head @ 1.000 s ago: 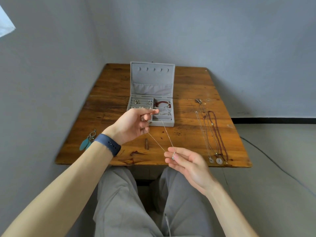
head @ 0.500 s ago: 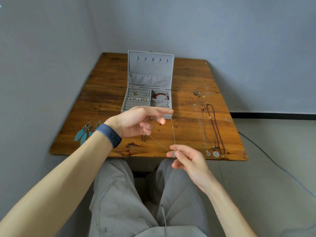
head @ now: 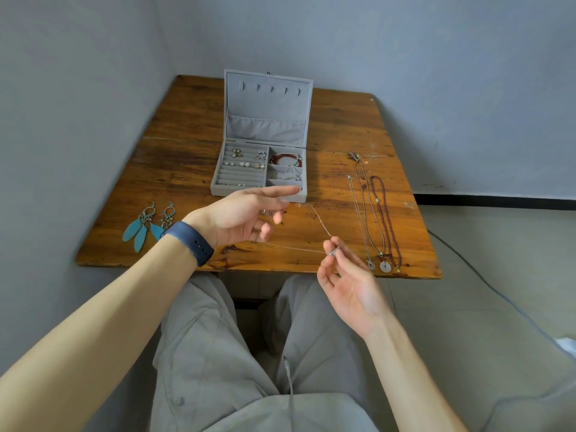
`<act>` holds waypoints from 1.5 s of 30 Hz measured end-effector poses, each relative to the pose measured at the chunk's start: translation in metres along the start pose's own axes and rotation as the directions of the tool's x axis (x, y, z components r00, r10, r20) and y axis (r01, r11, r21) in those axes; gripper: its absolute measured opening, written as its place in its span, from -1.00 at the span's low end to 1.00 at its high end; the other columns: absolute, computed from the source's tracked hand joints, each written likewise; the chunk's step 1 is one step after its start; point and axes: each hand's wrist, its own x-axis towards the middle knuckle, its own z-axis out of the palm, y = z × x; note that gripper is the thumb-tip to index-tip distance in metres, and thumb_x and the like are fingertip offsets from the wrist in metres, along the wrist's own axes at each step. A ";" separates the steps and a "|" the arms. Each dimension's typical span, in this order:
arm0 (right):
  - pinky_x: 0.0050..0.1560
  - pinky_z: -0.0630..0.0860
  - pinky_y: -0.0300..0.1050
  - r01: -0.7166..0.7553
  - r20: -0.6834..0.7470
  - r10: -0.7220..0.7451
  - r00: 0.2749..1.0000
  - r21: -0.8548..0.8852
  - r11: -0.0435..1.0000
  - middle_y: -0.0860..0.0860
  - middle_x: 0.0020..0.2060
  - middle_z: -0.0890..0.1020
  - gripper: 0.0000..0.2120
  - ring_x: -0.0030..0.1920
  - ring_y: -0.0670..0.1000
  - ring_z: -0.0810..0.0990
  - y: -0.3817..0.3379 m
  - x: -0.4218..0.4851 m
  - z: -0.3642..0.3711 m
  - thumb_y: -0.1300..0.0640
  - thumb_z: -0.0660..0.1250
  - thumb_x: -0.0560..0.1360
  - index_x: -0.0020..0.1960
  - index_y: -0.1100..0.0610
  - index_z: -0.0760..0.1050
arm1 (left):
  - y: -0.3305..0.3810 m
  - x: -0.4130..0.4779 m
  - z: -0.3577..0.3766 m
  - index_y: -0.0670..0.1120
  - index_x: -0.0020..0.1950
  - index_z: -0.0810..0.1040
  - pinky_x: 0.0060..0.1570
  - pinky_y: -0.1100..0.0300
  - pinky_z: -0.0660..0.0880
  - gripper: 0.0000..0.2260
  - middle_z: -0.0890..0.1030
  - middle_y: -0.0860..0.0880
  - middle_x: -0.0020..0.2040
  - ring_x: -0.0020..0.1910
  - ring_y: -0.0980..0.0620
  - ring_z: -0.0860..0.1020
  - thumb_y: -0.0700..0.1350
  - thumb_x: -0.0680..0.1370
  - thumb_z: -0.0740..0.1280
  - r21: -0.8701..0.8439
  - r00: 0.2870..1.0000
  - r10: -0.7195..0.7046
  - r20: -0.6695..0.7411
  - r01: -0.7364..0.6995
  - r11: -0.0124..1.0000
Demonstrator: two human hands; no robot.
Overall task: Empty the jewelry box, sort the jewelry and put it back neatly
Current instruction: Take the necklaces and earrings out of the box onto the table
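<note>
Chain (head: pixel 321 224): it's off the table and strung between both hands. The right hand (head: pixel 346 275) is palm up over the near edge, pinching the small pendant (head: pixel 334 251) between thumb and fingertip, with the other fingers loose. From there I see two thin strands fan out leftward. The left hand (head: pixel 246 216) hangs above the table just in front of the box (head: pixel 233 191). One of its fingers is straight and the rest are curled, and both strands end in those curled fingers. The hand is blurred, so I can't make out the exact grip. There's a blue band (head: pixel 190 241) on that wrist.

The box sits mid-table with its lid (head: pixel 268 107) upright. Small earrings (head: pixel 243 163) are in the ribbed left section and a red bracelet (head: pixel 285 159) is in the back right compartment. More silver bits lie in the compartment below it, too small to make out.

Two teal feather earrings (head: pixel 146 226) lie on the table (head: pixel 187 151) near its left edge. Three necklaces (head: pixel 374 219) are laid out straight on the right side, well apart from the box, pendants toward the near edge. The outermost one is dark red beads.
</note>
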 end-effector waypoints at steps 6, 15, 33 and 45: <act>0.01 0.61 -0.14 0.017 -0.014 -0.018 1.000 -0.042 0.999 0.09 0.08 0.67 -0.72 -0.09 -0.04 0.65 0.000 0.000 -0.001 0.30 0.41 0.47 0.17 0.20 0.63 | -0.008 0.004 0.002 -0.05 0.36 0.54 -0.48 0.29 0.35 -0.72 0.62 -0.02 -0.10 -0.52 0.14 0.30 -0.17 0.67 0.23 -0.038 1.000 -0.015 -0.027 0.014 0.999; -0.01 0.61 -0.15 0.106 -0.163 -0.178 0.971 -0.373 0.922 0.15 0.11 0.69 -0.71 -0.03 -0.01 0.66 0.014 0.001 -0.006 0.36 0.30 0.57 0.25 0.18 0.57 | -0.011 0.003 -0.003 -0.03 0.35 0.52 -0.31 0.27 0.39 -0.62 0.66 -0.01 0.22 -0.45 0.16 0.36 -0.17 0.52 0.38 -0.113 0.976 0.119 -0.184 -0.142 0.984; -0.03 0.59 -0.24 0.110 -0.065 -0.268 0.961 -0.801 0.588 -0.08 -0.04 0.73 -0.79 0.01 -0.08 0.68 0.027 -0.002 -0.016 0.22 0.32 0.60 0.09 -0.07 0.62 | 0.007 0.012 -0.011 -0.07 0.34 0.50 -0.37 0.26 0.45 -0.71 0.68 -0.11 0.17 -0.46 0.11 0.40 -0.24 0.62 0.27 0.106 0.988 0.101 -0.113 -0.089 0.990; -0.06 0.59 -0.23 0.156 -0.108 -0.344 0.933 -0.739 0.655 -0.04 -0.13 0.70 -0.85 -0.10 -0.06 0.68 0.013 -0.016 -0.030 0.20 0.32 0.61 0.09 0.05 0.63 | 0.041 0.051 0.005 -0.09 0.10 0.60 -0.15 0.08 0.68 -0.86 0.73 -0.06 -0.09 -0.19 -0.05 0.72 -0.27 0.59 0.34 0.713 0.979 0.109 -0.172 0.047 0.699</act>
